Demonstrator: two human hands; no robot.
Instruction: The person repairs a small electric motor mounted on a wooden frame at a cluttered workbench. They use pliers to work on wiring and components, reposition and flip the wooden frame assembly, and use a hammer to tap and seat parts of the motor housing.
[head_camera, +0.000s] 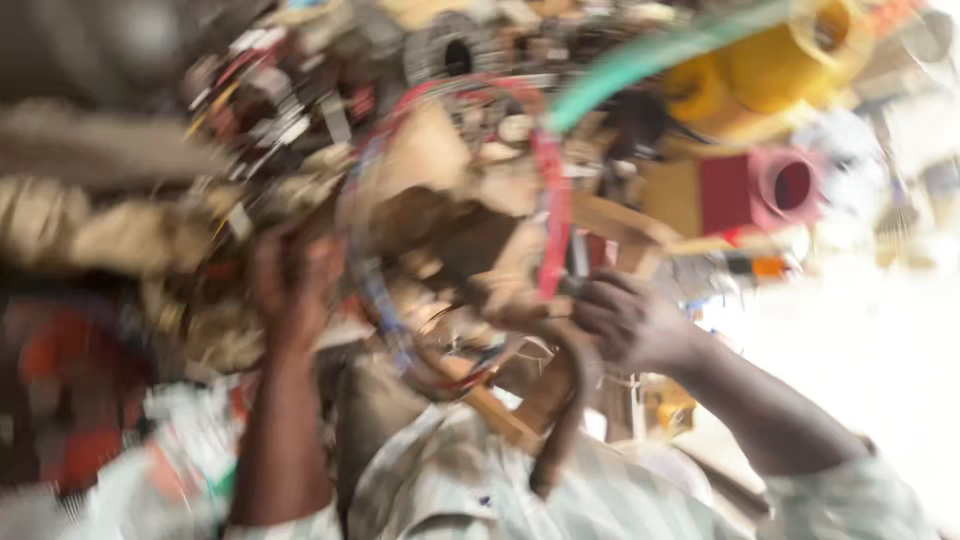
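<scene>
One view only, head camera, heavy motion blur. Two hands up, both on a wire hoop (455, 240) wrapped in red and blue covering, held in front of a cluttered pile of parts.

Left hand (290, 285) at the hoop's left edge, grip looks closed on the rim, though blur hides the fingers; cannot confirm a firm hold. Right hand (625, 320) at the lower right of the hoop, grip closed around the rim near the red section, also touching a brown curved strap (565, 400) hanging below.

Behind the hoop: yellow spool (775, 65), red block with round hole (770, 185), green hose (650, 55) arcing across the top, dark coil (450, 50) further back. Striped shirt (480, 480) at bottom of frame.

Judged step: holding and turning the hoop between both hands, probably working along the wrapping. Next move likely calls for steadying the left side while the right shifts along the rim.
</scene>
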